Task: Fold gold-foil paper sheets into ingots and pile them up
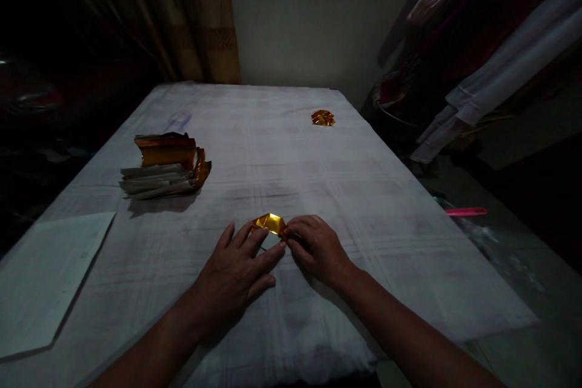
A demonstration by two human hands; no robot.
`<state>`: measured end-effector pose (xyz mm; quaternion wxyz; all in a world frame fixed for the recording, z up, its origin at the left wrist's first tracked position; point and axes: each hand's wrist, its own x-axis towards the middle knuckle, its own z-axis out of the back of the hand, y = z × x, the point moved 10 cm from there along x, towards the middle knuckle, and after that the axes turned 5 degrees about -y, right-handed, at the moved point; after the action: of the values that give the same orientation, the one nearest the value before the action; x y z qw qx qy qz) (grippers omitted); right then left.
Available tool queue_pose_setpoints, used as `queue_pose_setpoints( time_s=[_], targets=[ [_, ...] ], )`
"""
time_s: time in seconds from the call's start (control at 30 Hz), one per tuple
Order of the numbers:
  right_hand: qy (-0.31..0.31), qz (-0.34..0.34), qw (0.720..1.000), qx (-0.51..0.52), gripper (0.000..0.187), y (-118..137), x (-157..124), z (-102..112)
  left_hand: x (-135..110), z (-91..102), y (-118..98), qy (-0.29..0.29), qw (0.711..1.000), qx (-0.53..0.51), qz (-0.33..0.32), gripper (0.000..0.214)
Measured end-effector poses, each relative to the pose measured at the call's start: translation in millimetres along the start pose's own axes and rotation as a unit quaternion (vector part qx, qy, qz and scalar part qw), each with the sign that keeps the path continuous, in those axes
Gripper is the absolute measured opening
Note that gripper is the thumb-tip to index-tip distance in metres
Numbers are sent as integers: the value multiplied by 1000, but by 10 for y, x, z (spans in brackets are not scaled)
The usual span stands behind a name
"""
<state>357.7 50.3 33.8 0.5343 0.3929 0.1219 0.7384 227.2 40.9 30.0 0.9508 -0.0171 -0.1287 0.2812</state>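
Note:
A small folded piece of gold foil paper (270, 222) lies on the white cloth-covered table (282, 151) near the front. My left hand (236, 270) lies flat on the cloth with its fingers stretched out, their tips pressing on the near edge of the gold piece. My right hand (316, 248) is curled, and its fingertips pinch the right side of the same piece. Part of the paper is hidden under the fingers.
A stack of gold and white paper sheets (166, 167) sits at the left of the table. A finished folded gold piece (322, 117) lies far right. A white sheet (45, 279) covers the near left corner. Hanging clothes (495, 66) and a pink object (466, 211) are on the right.

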Motion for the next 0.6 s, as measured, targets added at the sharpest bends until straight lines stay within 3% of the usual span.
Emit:
queue_pose_setpoints(
  time_s=[0.6],
  targets=[
    [-15, 9, 1000, 2, 17, -1, 7, 24, 39, 45, -4, 3, 1000, -5, 5, 45]
  ],
)
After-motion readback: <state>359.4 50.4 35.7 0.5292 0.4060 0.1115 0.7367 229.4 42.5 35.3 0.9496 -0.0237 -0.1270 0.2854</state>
